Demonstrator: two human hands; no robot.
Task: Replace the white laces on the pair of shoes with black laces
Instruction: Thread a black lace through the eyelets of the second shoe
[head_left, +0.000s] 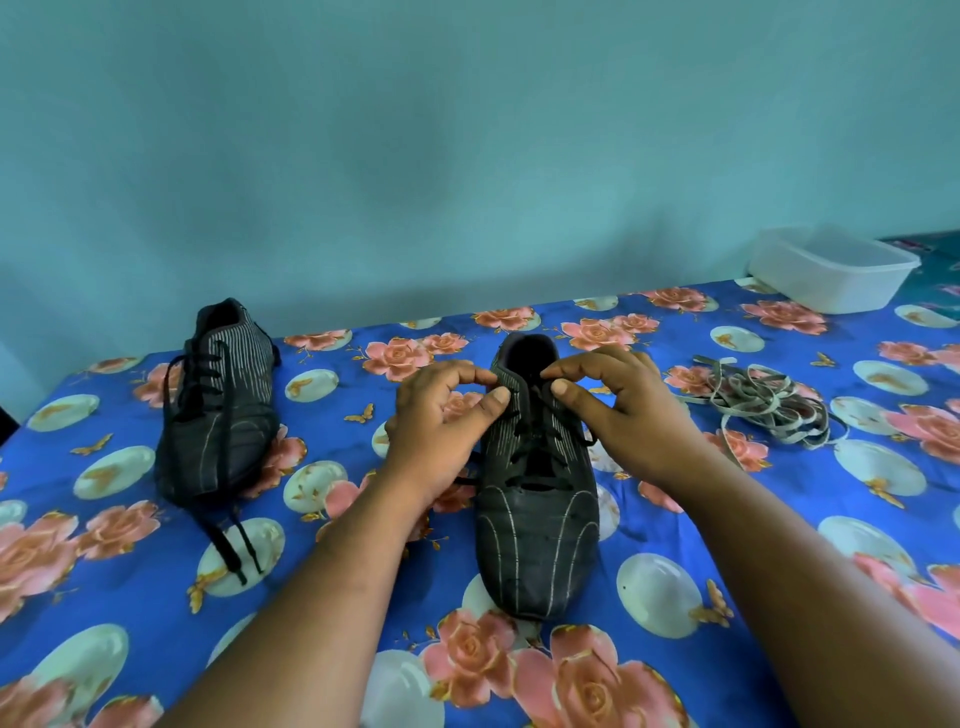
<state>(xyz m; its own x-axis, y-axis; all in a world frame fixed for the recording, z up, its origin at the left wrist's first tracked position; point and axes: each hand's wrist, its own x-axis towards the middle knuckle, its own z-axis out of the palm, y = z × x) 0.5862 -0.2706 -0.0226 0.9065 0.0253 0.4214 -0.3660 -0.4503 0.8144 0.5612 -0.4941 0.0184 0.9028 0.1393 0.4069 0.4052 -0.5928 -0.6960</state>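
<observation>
Two black striped shoes lie on the flowered blue cloth. The middle shoe (537, 525) points its toe toward me and carries a black lace (540, 452) through its eyelets. My left hand (441, 421) pinches the left side of its collar near the top eyelet. My right hand (618, 410) pinches the black lace at the right side of the collar. The other shoe (218, 405) lies at the left, laced in black, with its loose lace ends (234, 545) trailing toward me. The white laces (763, 402) lie in a tangled heap at the right.
A white plastic tub (831, 270) stands at the back right corner. The cloth-covered table (130, 597) ends at a teal wall behind the shoes and drops off at the far left edge.
</observation>
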